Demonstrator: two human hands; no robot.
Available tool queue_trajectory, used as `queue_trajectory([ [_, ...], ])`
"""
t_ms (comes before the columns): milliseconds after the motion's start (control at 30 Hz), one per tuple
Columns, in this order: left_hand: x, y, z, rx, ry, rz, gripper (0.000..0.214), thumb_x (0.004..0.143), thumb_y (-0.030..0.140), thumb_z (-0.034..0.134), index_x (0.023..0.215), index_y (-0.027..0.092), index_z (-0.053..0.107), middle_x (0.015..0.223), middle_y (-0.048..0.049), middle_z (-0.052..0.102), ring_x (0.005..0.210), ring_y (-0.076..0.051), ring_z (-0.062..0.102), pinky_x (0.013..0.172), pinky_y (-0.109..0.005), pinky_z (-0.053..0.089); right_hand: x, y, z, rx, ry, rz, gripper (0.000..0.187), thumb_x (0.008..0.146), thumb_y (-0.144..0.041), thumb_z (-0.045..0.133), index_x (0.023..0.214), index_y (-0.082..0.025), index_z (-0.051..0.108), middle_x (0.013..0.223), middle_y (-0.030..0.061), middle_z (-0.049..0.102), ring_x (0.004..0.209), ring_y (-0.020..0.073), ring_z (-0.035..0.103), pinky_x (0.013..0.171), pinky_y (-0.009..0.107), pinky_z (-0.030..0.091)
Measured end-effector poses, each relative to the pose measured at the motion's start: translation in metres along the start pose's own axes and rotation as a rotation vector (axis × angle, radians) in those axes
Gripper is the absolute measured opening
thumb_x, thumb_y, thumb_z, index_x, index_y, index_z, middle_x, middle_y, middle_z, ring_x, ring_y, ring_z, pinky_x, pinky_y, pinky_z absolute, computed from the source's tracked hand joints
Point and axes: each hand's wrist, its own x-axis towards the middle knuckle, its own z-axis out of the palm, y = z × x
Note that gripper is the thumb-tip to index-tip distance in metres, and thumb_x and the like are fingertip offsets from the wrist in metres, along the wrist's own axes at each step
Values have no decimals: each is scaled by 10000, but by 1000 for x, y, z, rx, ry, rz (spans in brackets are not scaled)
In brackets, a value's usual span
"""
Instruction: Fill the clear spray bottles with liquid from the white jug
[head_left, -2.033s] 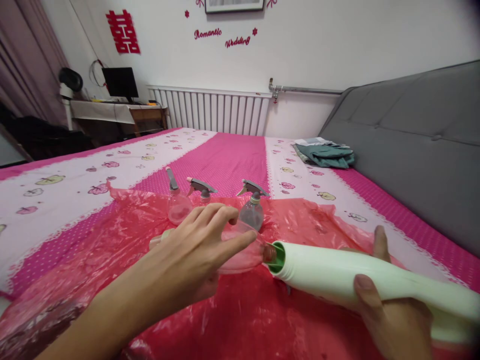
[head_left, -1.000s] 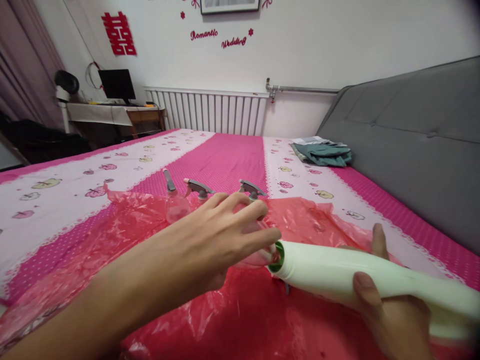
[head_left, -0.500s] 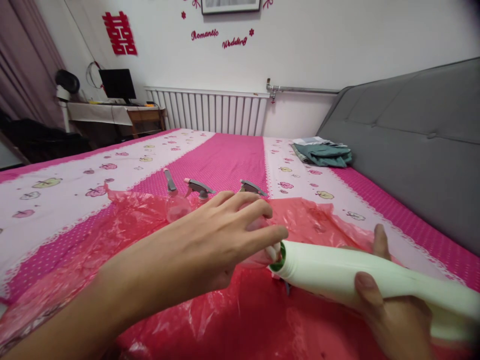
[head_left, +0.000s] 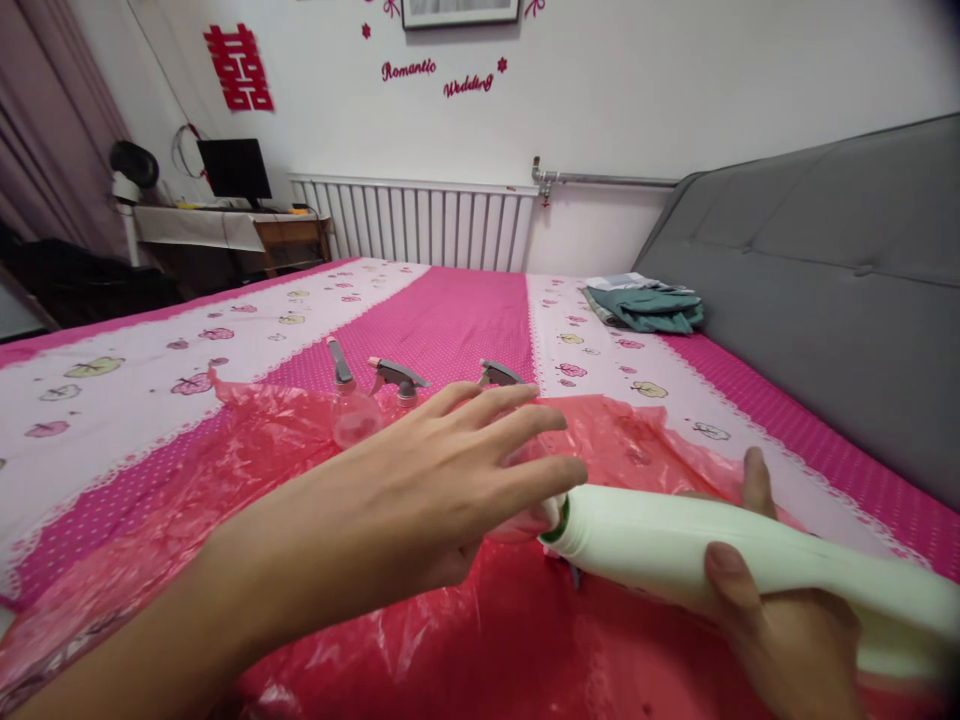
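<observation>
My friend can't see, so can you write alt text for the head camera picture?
The right hand holds a pale green bottle sideways, end to end with a clear bottle mostly hidden by the left hand. Spray bottles stand behind. Red plastic covers pink bedding.

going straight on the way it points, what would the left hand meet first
Probably the pale green plastic bottle near its mouth; depth is unclear, so the left hand might pass over it.
</observation>
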Motion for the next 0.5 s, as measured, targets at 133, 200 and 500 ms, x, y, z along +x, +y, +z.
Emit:
queue_trajectory([
  [133, 0, 0, 1, -5, 6, 11, 607, 881, 1, 603, 1434, 244, 544, 1531, -90, 623, 1492, -308, 507, 1080, -463, 505, 1, 4, 2, -11, -4, -8, 969, 991, -820, 252, 1745, -214, 199, 1415, 188, 702, 1272, 580, 628, 933, 674, 530],
  [200, 1, 0, 1, -17, 9, 13, 617, 870, 1, 617, 1434, 240, 546, 1534, -94, 619, 1485, -310, 518, 1086, -461, 510, 1, 8, 4, -27, 5, -14, 957, 997, -804, 264, 1743, -208, 205, 1409, 183, 708, 1252, 566, 646, 922, 657, 541],
  [500, 4, -2, 1, -88, 3, 21, 616, 875, -26, 508, 1433, 231, 539, 1548, -104, 594, 1487, -306, 500, 1132, -477, 475, 0, 8, 6, -52, 35, -38, 893, 1023, -758, 276, 1745, -239, 198, 1359, 158, 738, 1195, 543, 682, 863, 633, 565],
])
